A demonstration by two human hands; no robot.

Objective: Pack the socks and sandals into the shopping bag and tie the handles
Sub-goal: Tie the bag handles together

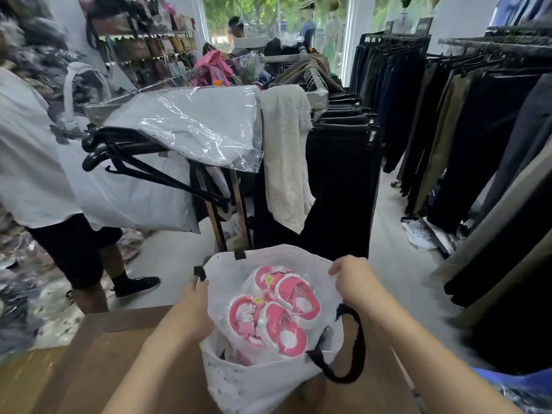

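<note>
A white shopping bag [257, 380] with black handles stands open on a brown counter at the bottom centre. Inside it lie pink and white sandals [273, 309] wrapped in clear plastic. My left hand [194, 300] grips the bag's left rim, just below one black handle end [199, 273]. My right hand [355, 276] pinches the far right rim and holds the mouth wide. A black handle loop [352, 354] hangs loose at the bag's right side. I cannot make out any socks.
The brown counter [98, 354] runs along the bottom. A person in a white top and black shorts [44, 186] stands at the left. A rack with hangers and plastic-wrapped clothes [191, 127] is ahead, and dark trousers [466, 130] hang at the right.
</note>
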